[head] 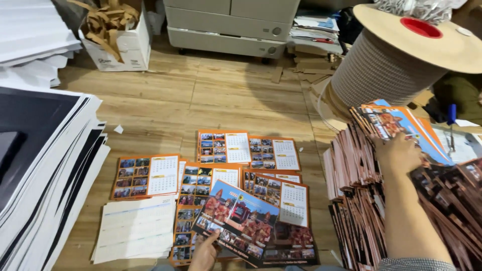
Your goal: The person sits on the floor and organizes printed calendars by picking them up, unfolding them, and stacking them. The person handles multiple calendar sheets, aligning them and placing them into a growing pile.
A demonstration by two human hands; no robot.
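My left hand [205, 252] holds a colourful calendar cover sheet [237, 217] by its near edge, tilted just above the floor. Under and around it lie several orange calendar pages [223, 147] with photos and date grids, spread on the wooden floor. My right hand [397, 153] reaches to the right and grips the top sheets of a tall leaning pile of printed calendar sheets [354, 165], where blue and orange covers [401, 125] stick out.
A big spool of wire binding [381, 65] with a red hub stands beyond the pile. Black-and-white board stacks [45, 165] fill the left. A white sheet pile [135, 228] lies near. A box of cardboard scraps [118, 37] and a copier base [226, 30] stand behind.
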